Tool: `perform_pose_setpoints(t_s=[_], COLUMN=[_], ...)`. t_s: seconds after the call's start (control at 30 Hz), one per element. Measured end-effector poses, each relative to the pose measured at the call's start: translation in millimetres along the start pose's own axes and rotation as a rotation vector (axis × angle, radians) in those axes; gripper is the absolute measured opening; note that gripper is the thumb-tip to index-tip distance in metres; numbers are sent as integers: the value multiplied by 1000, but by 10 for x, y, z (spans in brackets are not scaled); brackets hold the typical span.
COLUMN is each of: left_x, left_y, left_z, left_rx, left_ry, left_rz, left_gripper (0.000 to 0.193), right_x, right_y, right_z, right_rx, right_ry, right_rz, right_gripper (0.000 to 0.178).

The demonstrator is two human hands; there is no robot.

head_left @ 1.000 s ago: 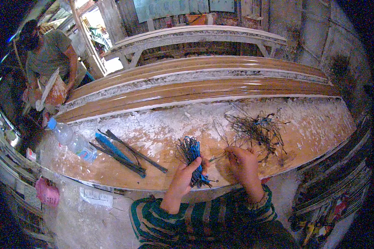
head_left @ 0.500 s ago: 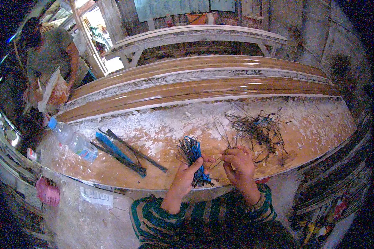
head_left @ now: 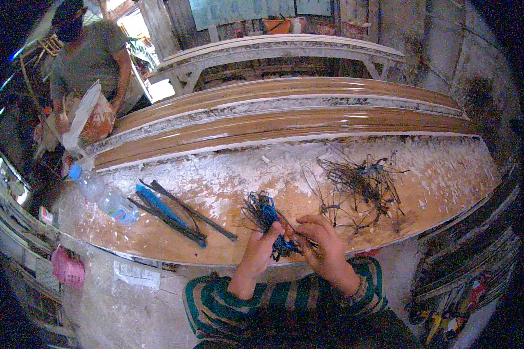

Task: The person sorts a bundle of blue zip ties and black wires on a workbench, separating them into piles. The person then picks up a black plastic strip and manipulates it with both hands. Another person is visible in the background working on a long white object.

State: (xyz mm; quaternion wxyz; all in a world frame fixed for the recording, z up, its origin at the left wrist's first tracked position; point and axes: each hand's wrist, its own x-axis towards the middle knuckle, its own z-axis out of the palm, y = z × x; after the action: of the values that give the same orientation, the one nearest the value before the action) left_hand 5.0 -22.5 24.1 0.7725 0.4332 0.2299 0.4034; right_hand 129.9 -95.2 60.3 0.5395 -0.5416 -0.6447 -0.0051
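A bundle of thin black and blue cords [head_left: 262, 207], looped at the top, is gripped upright in my left hand [head_left: 256, 251], thumb pressed across its middle. My right hand [head_left: 327, 249] is right beside it, fingers bent together at the bundle's right side on a thin dark cord that is partly hidden by the fingers. Beyond my right hand, a loose tangle of similar cords [head_left: 364, 187] lies on the wooden board [head_left: 221, 247]. To the left of the bundle lie several flat dark strips [head_left: 177, 218], with a blue strip [head_left: 157, 203] among them.
A clear plastic bottle [head_left: 108, 200] with a blue cap lies at the board's left. Glossy brown mouldings [head_left: 285, 122] run across behind. A person [head_left: 90, 64] at the far left handles a whitish, ragged-edged thing. A pink container [head_left: 68, 267] is below the board's left edge.
My right hand has moved left from the tangle's near edge to the bundle. My left hand has kept its hold. The person at the far left appears slightly further right.
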Motion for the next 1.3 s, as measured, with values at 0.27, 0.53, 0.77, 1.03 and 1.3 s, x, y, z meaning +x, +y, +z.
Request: perform_pose_setpoints(t_s=[0.27, 0.53, 0.77, 1.03, 1.3], left_x=[-46, 14, 10, 45, 45], left_y=[-40, -50, -6, 1, 11], left_z=[-5, -53, -14, -8, -9], left_rx=[179, 89, 85, -164, -178], left_ry=[55, -35, -5, -91, -113], left_rz=[4, -24, -65, -12, 1], left_gripper=[30, 24, 24, 23, 24], right_x=[-54, -51, -30, 79, 71], right_y=[-8, 35, -13, 214, 417], right_z=[12, 35, 10, -365, -411], right_rx=[-82, -104, -59, -343, -565], right_ry=[-145, -195, -228, -183, -312], right_rz=[-33, -102, -48, 179, 339], right_gripper=[24, 24, 20, 21, 31])
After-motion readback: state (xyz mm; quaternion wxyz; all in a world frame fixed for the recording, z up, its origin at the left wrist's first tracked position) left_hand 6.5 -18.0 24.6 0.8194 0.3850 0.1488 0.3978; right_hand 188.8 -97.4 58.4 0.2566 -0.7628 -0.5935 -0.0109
